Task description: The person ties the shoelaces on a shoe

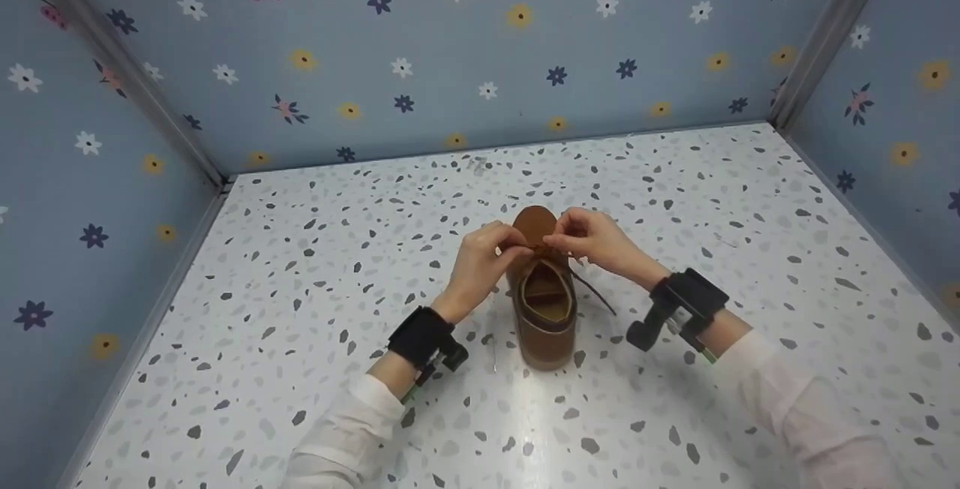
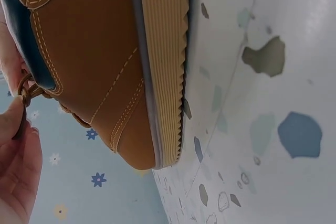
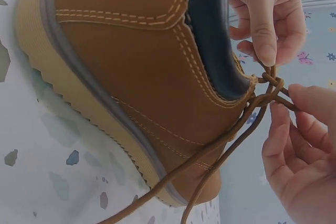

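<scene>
A brown ankle shoe (image 1: pixel 546 343) with a dark padded collar and pale ridged sole stands upright on the speckled surface, toe pointing away. Over its lacing, my left hand (image 1: pixel 480 260) pinches a brown shoelace between thumb and forefinger. Opposite it, the right hand (image 1: pixel 596 238) pinches another part of the shoelace (image 3: pixel 273 90) between thumb and fingertips. The lace crosses itself in loops between both hands, close to the top of the tongue. In the right wrist view, two lace ends (image 3: pixel 173 174) hang down along the shoe's side.
A white speckled surface (image 1: pixel 315 309) lies under the shoe. Blue flowered panels (image 1: pixel 450 46) rise at the back and both sides, with metal corner posts (image 1: pixel 832 31) between them. Each wrist wears a black camera band (image 1: pixel 421 337).
</scene>
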`<state>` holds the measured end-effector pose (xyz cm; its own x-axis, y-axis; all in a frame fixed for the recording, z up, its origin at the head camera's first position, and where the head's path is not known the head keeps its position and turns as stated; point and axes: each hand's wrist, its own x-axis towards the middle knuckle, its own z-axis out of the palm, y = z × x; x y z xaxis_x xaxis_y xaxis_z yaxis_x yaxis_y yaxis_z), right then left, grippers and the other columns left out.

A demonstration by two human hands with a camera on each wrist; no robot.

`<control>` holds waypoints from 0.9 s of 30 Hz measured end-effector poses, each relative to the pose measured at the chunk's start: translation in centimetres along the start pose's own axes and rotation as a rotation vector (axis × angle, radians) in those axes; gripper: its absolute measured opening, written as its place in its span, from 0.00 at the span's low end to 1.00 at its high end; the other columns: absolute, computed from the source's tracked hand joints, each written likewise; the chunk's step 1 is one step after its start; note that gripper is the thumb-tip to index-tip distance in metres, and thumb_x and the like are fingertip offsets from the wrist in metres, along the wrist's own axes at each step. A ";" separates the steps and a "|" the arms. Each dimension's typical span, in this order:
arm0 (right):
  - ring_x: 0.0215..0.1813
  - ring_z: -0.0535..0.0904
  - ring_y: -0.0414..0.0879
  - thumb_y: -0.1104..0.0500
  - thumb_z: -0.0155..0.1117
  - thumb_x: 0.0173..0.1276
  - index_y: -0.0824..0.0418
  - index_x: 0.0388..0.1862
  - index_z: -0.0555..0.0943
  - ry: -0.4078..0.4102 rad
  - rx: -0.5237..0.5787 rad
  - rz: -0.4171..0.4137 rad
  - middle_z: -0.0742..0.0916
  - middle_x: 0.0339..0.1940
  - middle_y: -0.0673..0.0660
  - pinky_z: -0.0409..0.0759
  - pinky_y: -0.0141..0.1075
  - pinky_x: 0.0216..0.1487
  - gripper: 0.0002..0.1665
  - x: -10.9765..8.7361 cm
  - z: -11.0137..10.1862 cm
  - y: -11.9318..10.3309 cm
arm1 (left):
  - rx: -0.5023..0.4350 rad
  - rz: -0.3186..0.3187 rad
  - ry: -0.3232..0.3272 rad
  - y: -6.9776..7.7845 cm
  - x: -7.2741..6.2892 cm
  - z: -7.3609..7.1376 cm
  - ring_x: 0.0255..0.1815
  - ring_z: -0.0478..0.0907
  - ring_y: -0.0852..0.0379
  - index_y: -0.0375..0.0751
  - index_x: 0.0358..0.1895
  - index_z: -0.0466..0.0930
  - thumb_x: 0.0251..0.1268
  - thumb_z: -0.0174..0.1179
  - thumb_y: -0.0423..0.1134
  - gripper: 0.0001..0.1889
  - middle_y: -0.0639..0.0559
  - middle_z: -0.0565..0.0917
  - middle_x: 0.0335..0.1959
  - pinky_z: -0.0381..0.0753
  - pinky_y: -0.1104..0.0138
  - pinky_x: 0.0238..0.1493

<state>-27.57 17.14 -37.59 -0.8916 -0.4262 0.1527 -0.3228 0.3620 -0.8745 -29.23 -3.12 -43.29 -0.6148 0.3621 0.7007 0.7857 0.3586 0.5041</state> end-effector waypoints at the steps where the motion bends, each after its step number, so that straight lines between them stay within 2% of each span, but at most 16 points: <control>1: 0.22 0.68 0.46 0.65 0.60 0.63 0.71 0.30 0.72 0.003 0.003 0.002 0.75 0.20 0.55 0.65 0.29 0.20 0.08 0.1 0.0 0.3 | 0.001 -0.005 -0.004 0.0 0.0 0.0 0.28 0.73 0.61 0.38 0.28 0.79 0.51 0.65 0.34 0.05 0.54 0.78 0.26 0.74 0.65 0.29; 8: 0.24 0.70 0.44 0.62 0.63 0.61 0.67 0.31 0.73 0.020 -0.009 0.013 0.77 0.22 0.54 0.69 0.35 0.25 0.10 1.0 -0.2 3.0 | 0.007 -0.045 -0.041 0.1 -0.2 -0.4 0.26 0.72 0.62 0.37 0.29 0.81 0.50 0.66 0.32 0.03 0.54 0.78 0.25 0.73 0.67 0.27; 13: 0.24 0.72 0.44 0.60 0.63 0.61 0.64 0.30 0.73 0.040 -0.083 0.004 0.78 0.24 0.54 0.72 0.40 0.25 0.09 1.0 -0.2 3.1 | 0.006 -0.046 -0.058 0.1 -0.3 -0.6 0.26 0.72 0.61 0.37 0.28 0.81 0.50 0.66 0.32 0.03 0.54 0.77 0.25 0.73 0.66 0.27; 17: 0.26 0.73 0.44 0.60 0.64 0.61 0.62 0.31 0.73 0.031 -0.141 -0.007 0.79 0.25 0.53 0.72 0.37 0.22 0.08 1.0 -0.4 2.8 | 0.004 -0.046 -0.058 0.0 -0.4 -0.8 0.26 0.72 0.61 0.37 0.28 0.81 0.51 0.65 0.31 0.03 0.54 0.78 0.25 0.73 0.65 0.28; 22: 0.27 0.75 0.44 0.60 0.63 0.61 0.63 0.31 0.75 -0.004 -0.180 -0.038 0.79 0.26 0.53 0.72 0.34 0.24 0.08 1.0 -0.7 2.6 | 0.008 -0.048 -0.064 0.0 -0.5 -1.0 0.26 0.72 0.61 0.38 0.28 0.80 0.52 0.65 0.31 0.03 0.54 0.78 0.25 0.73 0.66 0.28; 27: 0.28 0.76 0.44 0.60 0.63 0.61 0.64 0.33 0.78 -0.027 -0.192 -0.050 0.81 0.27 0.53 0.74 0.38 0.28 0.07 1.0 -1.1 2.7 | -0.005 -0.050 -0.069 -0.1 -0.7 -1.3 0.26 0.73 0.61 0.37 0.28 0.80 0.52 0.64 0.31 0.03 0.54 0.79 0.25 0.73 0.66 0.28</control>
<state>-29.68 18.56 -39.26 -0.8650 -0.4689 0.1786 -0.4231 0.4903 -0.7620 -28.82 -4.47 -43.17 -0.6567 0.4022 0.6380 0.7539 0.3734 0.5406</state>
